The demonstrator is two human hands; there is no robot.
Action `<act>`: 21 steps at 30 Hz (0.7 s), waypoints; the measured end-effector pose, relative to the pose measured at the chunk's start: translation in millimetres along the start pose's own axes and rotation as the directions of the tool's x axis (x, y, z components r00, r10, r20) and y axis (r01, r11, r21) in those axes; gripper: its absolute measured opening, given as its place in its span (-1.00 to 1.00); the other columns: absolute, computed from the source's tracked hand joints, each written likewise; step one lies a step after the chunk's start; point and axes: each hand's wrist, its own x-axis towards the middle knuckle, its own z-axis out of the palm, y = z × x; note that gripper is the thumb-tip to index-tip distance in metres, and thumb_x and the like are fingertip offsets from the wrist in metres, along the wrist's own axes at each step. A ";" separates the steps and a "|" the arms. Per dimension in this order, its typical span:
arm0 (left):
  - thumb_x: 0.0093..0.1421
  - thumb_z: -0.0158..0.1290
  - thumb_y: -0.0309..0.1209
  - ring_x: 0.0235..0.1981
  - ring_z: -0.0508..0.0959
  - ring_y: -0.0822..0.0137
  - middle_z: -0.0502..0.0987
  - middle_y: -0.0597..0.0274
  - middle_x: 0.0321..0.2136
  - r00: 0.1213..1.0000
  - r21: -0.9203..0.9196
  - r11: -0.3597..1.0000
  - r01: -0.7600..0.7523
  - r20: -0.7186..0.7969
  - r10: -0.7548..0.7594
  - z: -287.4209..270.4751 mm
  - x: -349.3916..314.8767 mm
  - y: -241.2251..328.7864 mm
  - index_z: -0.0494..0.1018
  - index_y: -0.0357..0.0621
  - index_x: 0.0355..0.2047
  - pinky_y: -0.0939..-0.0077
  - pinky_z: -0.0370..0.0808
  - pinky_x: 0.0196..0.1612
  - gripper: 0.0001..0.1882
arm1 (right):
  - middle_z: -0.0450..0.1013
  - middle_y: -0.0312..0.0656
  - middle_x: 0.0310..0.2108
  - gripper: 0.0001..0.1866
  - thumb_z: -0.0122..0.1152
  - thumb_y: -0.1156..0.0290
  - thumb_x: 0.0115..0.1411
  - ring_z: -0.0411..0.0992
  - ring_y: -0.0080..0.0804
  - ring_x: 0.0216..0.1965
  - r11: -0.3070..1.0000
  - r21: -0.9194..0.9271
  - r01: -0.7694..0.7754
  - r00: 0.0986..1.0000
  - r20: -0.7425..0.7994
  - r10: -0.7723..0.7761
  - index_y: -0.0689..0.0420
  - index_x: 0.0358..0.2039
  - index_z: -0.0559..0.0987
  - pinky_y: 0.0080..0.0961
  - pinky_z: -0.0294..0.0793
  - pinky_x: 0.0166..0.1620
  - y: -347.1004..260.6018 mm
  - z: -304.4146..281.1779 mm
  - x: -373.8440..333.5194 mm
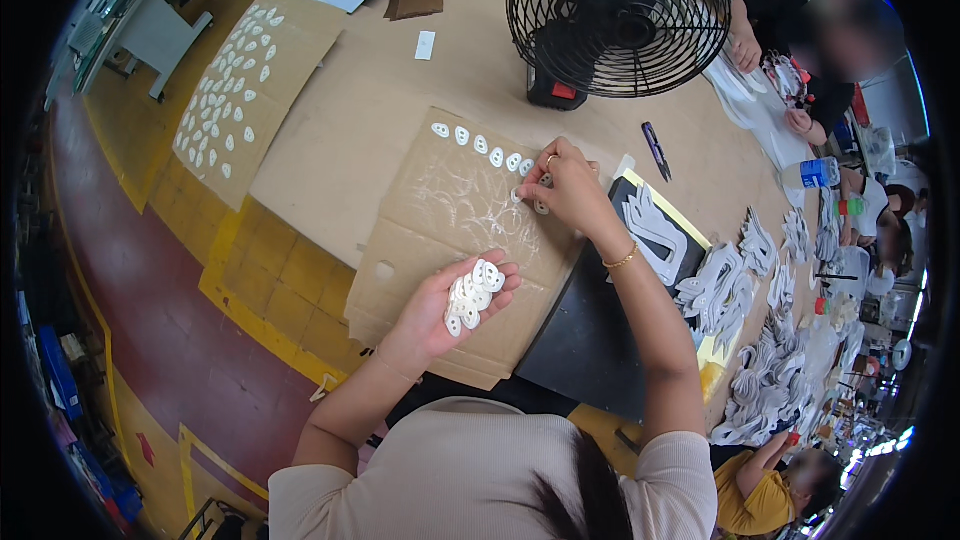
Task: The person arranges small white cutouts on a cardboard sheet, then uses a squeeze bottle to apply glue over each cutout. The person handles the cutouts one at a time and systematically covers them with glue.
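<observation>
My left hand (440, 308) is turned palm up and cups a heap of small white oval pieces (472, 298) with holes in them. Over the far right part of a brown cardboard sheet (420, 230), my right hand (570, 185) pinches a similar white piece (517, 195) between thumb and finger. Along the sheet's far edge runs a row of these pieces (481, 144), the last ones partly hidden behind my right hand. Whitish smears (470, 205), perhaps glue, streak the middle of the cardboard.
A black fan (620, 20) stands beyond my right hand, near a pen (656, 151). Another cardboard sheet (262, 90) covered with white pieces lies at the far left. White cut-outs (720, 290) pile up on the right, beside a black board (580, 340). Other people sit along the right side.
</observation>
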 end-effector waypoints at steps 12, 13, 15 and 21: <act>0.32 -0.28 -0.28 -0.08 0.49 0.15 0.46 0.04 -0.11 0.999 -0.076 0.997 -0.035 0.033 0.038 -7.7 -0.4 2.2 0.32 -0.25 -0.03 0.30 0.48 -0.01 -0.65 | 0.33 -0.24 -0.20 -0.76 0.33 0.30 -0.06 0.31 -0.28 -0.11 0.949 0.163 0.272 0.928 0.216 -0.303 0.09 -0.35 0.62 -0.35 0.21 -0.02 -56.5 10.2 -53.4; 0.32 -0.28 -0.28 -0.09 0.50 0.15 0.47 0.05 -0.12 0.999 -0.077 0.997 -0.024 0.032 0.027 -7.3 -0.1 2.5 0.32 -0.25 -0.05 0.29 0.48 -0.01 -0.65 | 0.33 -0.24 -0.19 -0.77 0.32 0.30 -0.06 0.31 -0.28 -0.10 0.951 0.149 0.270 0.929 0.220 -0.298 0.09 -0.35 0.62 -0.35 0.21 -0.02 -57.0 10.3 -54.5; 0.32 -0.28 -0.29 -0.09 0.50 0.14 0.47 0.04 -0.12 0.999 -0.063 0.998 -0.007 0.042 0.010 -9.0 0.3 2.8 0.33 -0.25 -0.06 0.29 0.48 0.00 -0.65 | 0.35 -0.23 -0.24 -0.77 0.32 0.33 -0.06 0.34 -0.29 -0.17 0.930 0.298 0.214 0.940 0.195 -0.279 0.09 -0.35 0.62 -0.36 0.23 -0.02 -55.8 10.2 -53.4; 0.31 -0.27 -0.29 -0.05 0.48 0.12 0.45 -0.03 -0.09 0.999 -0.042 0.999 -0.014 -0.030 0.013 -3.5 -3.6 5.5 0.31 -0.29 -0.02 0.29 0.47 0.01 -0.63 | 0.40 -0.28 -0.41 -0.86 0.28 0.37 -0.03 0.36 -0.34 -0.30 0.935 0.324 0.147 0.984 0.044 -0.170 0.11 -0.43 0.59 -0.39 0.25 -0.09 -60.2 2.8 -33.7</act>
